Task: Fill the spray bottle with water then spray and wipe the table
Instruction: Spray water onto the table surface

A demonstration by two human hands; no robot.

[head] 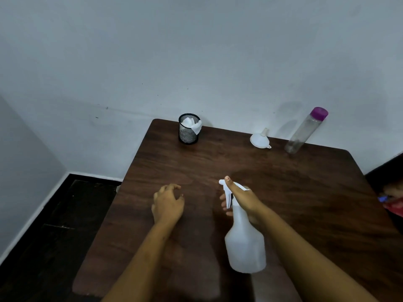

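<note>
My right hand (241, 198) grips the neck and trigger head of a white translucent spray bottle (245, 243), held above the dark wooden table (294, 192) with its nozzle pointing away from me; my thumb lies along the top of the head. My left hand (168, 203) hovers over the table to the left of the bottle, fingers curled loosely and apart, holding nothing. A white cloth (193, 124) sticks out of a black mesh cup (188, 129) at the table's far left edge.
A white funnel (260, 139) lies at the far edge. A clear bottle with a purple cap (305, 130) stands at the far right against the wall. A red and blue object (392, 202) shows at the right border. Dark floor lies left of the table.
</note>
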